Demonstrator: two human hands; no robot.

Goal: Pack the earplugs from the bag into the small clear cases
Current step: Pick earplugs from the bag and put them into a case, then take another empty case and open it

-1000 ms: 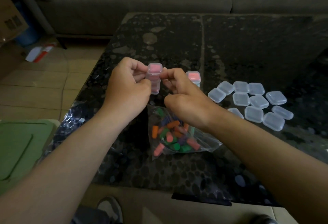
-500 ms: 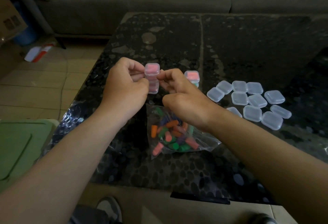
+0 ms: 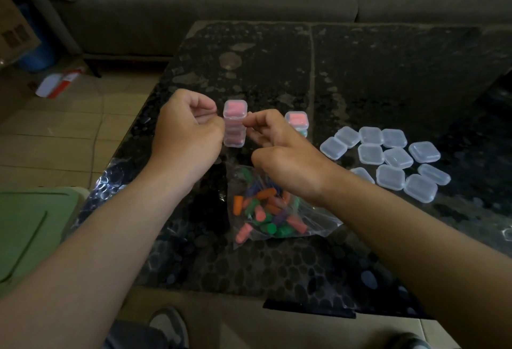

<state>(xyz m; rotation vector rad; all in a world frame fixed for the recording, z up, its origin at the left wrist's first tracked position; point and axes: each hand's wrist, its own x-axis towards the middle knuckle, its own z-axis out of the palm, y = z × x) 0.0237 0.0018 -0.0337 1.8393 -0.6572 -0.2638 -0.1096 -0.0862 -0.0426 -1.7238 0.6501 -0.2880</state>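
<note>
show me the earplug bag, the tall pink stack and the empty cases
earplug bag [image 3: 266, 214]: head view, its plug-filled middle
tall pink stack [image 3: 235, 127]: head view, halfway up its side
empty cases [image 3: 397, 157]: head view, lid of a middle case

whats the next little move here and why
Probably ease the left hand and right hand off the stack of pink-filled cases and reach right for one of the empty cases. The stack looks squared up and standing on the table, fingers at both its sides, and the bag holds plenty of earplugs.
</note>
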